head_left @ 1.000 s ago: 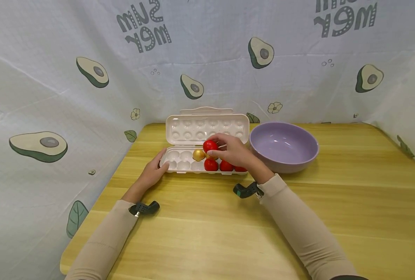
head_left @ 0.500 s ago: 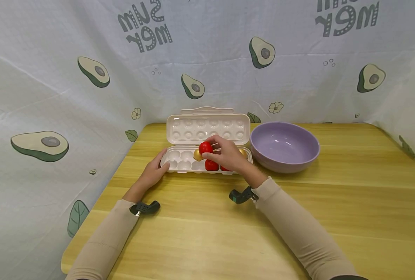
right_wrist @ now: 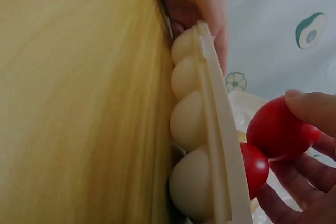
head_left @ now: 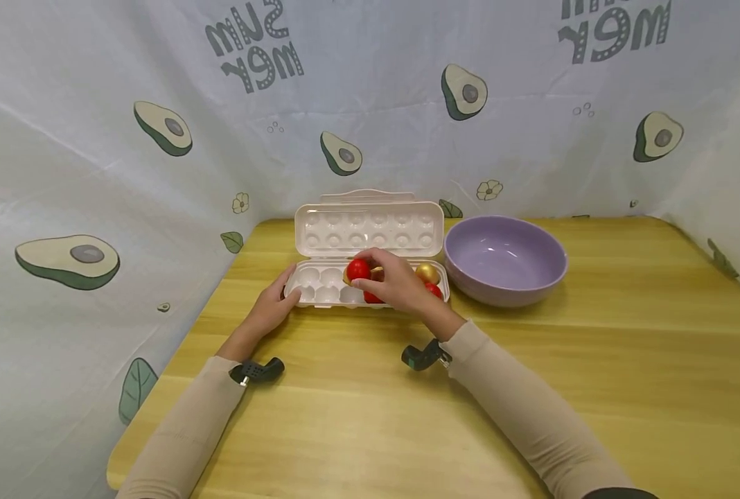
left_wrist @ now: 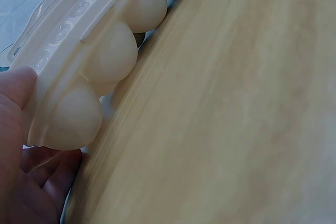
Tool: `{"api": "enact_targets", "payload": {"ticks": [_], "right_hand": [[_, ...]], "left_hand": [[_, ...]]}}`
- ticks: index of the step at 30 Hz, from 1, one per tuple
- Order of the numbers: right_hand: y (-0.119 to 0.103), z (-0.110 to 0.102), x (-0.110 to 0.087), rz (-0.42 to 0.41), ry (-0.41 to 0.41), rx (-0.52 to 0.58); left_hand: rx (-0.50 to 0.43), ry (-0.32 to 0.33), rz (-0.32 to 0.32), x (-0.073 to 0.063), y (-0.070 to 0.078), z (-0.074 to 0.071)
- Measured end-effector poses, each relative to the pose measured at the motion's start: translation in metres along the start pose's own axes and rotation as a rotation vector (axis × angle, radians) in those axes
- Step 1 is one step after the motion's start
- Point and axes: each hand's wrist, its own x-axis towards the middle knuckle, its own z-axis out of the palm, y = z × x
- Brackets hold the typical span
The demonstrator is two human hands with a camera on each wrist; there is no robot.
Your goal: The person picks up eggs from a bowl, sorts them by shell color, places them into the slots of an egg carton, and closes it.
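A pale plastic egg carton (head_left: 327, 294) lies with its lid (head_left: 368, 227) raised at the back. My left hand (head_left: 270, 309) grips its left end, thumb (left_wrist: 18, 85) over the rim and fingers low round the end. Between thumb and fingers my right hand (head_left: 398, 284) pinches a red egg (right_wrist: 278, 128), over the carton's middle. Just below that egg in the right wrist view, another red egg (right_wrist: 254, 169) sits in the front row. To the right show a gold egg (head_left: 427, 272) and a red egg (head_left: 434, 290). My right hand hides part of the cups behind it.
A purple bowl (head_left: 504, 258) stands close to the carton's right end. Both rest on a wooden table (head_left: 357, 402), with a white avocado-print cloth (head_left: 395, 138) hanging behind. Several cups at the carton's left hold no egg.
My right hand has moved left with the red egg, lowering it slightly, and uncovered the gold egg on the right. My left hand stays on the carton's end.
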Motion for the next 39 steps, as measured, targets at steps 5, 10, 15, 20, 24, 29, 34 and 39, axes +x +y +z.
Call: {"api": "enact_targets", "payload": {"ticks": [5, 10, 15, 20, 24, 29, 34, 39], "right_hand": [[0.001, 0.005, -0.001, -0.013, 0.001, -0.124], [0.003, 0.011, -0.001, -0.056, -0.002, -0.174], [0.004, 0.015, -0.002, -0.069, -0.008, -0.213], [0.004, 0.018, -0.003, -0.09, -0.009, -0.251], [0.003, 0.02, -0.004, -0.094, -0.004, -0.274], [0.003, 0.022, -0.005, -0.101, -0.002, -0.311], [0.003, 0.023, -0.005, -0.127, -0.01, -0.346], [0.003, 0.023, -0.005, -0.15, -0.021, -0.376]], "left_hand": [[-0.005, 0.005, 0.01, 0.001, 0.002, -0.001], [-0.008, 0.006, 0.005, 0.001, 0.004, -0.001], [-0.012, 0.0, 0.007, 0.001, 0.003, -0.001], [-0.01, -0.002, 0.014, 0.001, 0.002, -0.001], [-0.016, 0.0, 0.022, 0.001, 0.002, 0.0], [-0.026, -0.003, 0.027, 0.0, 0.003, 0.0], [-0.019, -0.002, 0.02, -0.001, 0.003, -0.001], [-0.018, -0.002, 0.008, -0.001, 0.003, -0.001]]}}
